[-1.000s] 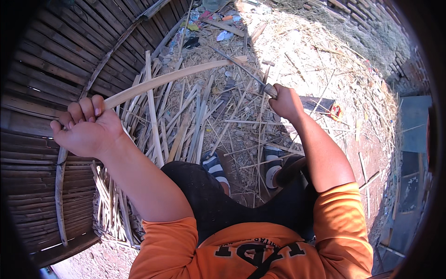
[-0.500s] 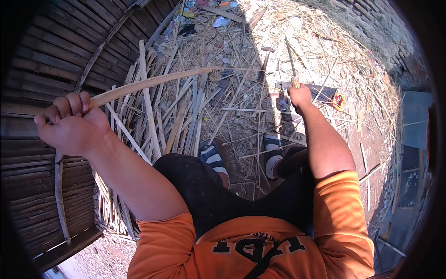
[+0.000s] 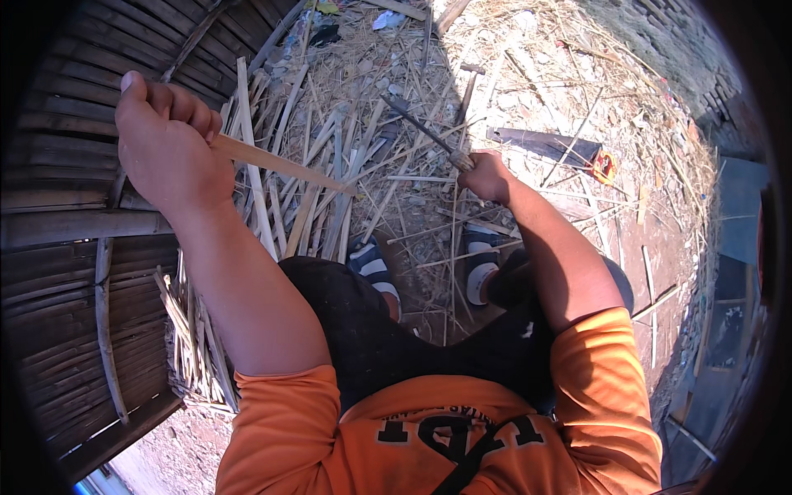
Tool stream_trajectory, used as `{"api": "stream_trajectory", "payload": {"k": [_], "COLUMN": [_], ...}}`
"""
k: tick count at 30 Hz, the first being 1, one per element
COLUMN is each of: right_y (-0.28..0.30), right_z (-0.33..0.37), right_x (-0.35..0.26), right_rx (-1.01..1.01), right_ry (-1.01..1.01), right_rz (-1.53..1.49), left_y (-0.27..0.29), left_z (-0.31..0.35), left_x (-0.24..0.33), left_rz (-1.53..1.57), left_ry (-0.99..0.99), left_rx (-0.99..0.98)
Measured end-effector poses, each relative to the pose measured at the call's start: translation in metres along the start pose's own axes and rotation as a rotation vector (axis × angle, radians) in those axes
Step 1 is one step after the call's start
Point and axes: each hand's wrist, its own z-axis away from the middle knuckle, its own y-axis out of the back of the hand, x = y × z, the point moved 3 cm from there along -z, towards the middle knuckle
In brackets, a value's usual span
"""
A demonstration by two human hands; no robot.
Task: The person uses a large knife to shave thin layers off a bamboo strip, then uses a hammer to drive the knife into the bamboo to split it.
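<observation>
My left hand is raised by the slatted wall, fingers closed round one end of a pale bamboo strip. The strip slopes down to the right over the pile of strips, its far end hard to tell from the litter. My right hand, in front of my right foot, grips the wooden handle of a long knife. Its narrow dark blade points up and left, apart from the strip. Beyond the right hand a saw with an orange handle lies on the ground.
Many loose bamboo strips lean along the dark slatted wall at left. A hammer lies among straw and shavings ahead. My sandalled feet stand on the littered ground. Blue-grey sheets stand at far right.
My left hand has risen and come slightly right, and the strip now slopes downward. My right hand has moved left and a little lower, its knife swinging from upright to leftward.
</observation>
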Motion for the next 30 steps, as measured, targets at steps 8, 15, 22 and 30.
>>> {"api": "stream_trajectory", "payload": {"k": [8, 15, 22, 30], "right_y": [-0.016, 0.018, -0.013, -0.034], "right_z": [0.0, 0.013, 0.025, -0.006], "right_x": [0.015, -0.031, -0.105, -0.106], "right_rx": [-0.174, -0.203, -0.286, -0.395], "right_ry": [-0.027, 0.029, 0.048, 0.048], "right_rz": [0.386, 0.679, 0.913, 0.942], "left_y": [0.052, 0.087, 0.052, 0.057], "left_z": [-0.006, -0.016, -0.013, -0.021], "left_x": [0.048, 0.054, 0.008, -0.009], "left_rz": [-0.019, 0.035, 0.057, 0.095], "left_ry": [-0.144, -0.127, 0.093, 0.123], "left_rx": [0.146, 0.134, 0.009, -0.062]}}
